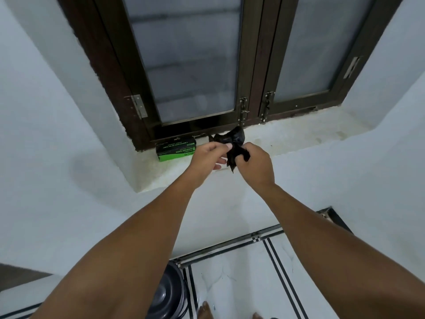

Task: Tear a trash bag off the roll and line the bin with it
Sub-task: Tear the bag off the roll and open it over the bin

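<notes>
A crumpled black trash bag (232,141) is held over the white window sill (299,134). My left hand (207,157) pinches its upper left part between thumb and fingers. My right hand (255,164) grips its lower part, and a loose black corner hangs down between the two hands. A green and black garbage bag box (176,149) lies on the sill just left of my left hand. Down on the floor, the dark grey bin (167,293) is partly hidden behind my left forearm.
A dark wooden window frame (250,65) with frosted panes and metal latches (243,111) rises right behind the sill. White walls flank it. The floor (241,284) has white tiles with black stripes, and my bare toes (204,311) show at the bottom.
</notes>
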The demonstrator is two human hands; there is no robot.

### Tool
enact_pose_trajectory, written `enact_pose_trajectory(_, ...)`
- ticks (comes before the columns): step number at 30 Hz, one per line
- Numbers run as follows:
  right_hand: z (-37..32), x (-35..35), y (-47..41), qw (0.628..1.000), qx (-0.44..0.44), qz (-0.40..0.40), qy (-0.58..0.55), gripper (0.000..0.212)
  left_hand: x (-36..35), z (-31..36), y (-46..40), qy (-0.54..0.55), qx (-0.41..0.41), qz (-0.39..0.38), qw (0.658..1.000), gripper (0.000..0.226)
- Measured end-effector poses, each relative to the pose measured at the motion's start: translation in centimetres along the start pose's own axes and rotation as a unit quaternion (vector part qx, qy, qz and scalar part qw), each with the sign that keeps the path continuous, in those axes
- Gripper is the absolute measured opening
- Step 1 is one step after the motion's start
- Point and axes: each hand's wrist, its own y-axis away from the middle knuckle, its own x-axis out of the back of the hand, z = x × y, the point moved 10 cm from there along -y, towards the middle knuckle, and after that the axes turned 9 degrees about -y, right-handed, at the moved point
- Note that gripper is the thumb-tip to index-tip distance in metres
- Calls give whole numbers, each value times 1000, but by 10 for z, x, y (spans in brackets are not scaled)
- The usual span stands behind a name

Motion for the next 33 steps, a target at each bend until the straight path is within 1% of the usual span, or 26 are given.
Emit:
enact_pose_trajectory(2,-7,-1,17,1000,8,-18,14,5,4,0,22,-10,-3,5,1000,12)
enact_pose_trajectory(4,-11,3,33,1000,5,-20,10,4,14,0,44,-27,-3,31,999,8)
enact_pose_trajectory(7,-19,12,63,1000,0,-17,-21,12,30,2,84,-30,0,81,996,11)
enact_pose_trajectory(10,-29,25,101,999,-3,-26,-48,23,39,-5,134,2,14,142,990,14)
enact_pose_trajectory(13,-37,31,138,995,-4,-30,-93,32,41,-22,181,40,32,179,983,14)
enact_pose_trajectory(16,-48,21,182,986,-30,-85,-142,35,50,-37,238,65,46,212,974,15)
enact_pose_trajectory(20,-70,-2,221,960,-97,-155,-211,31,69,-45,291,84,45,212,973,16)
enact_pose_trajectory(23,-92,-20,241,940,-133,-191,-250,21,82,-50,315,109,63,164,978,25)
enact_pose_trajectory(26,-108,-43,258,930,-155,-218,-253,24,100,-59,334,125,68,140,980,10)
enact_pose_trajectory(27,-112,-56,264,924,-165,-233,-256,25,109,-64,340,128,68,138,980,13)
enact_pose_trajectory(28,-118,-71,272,920,-173,-249,-249,25,121,-69,346,131,66,140,979,19)
enact_pose_trajectory(30,-127,-90,282,928,-170,-261,-205,20,140,-79,356,141,61,154,976,29)
enact_pose_trajectory(31,-133,-100,286,933,-160,-257,-194,19,153,-86,360,146,62,168,973,31)
enact_pose_trajectory(33,-151,-122,299,935,-150,-243,-208,22,185,-104,370,152,69,196,966,33)
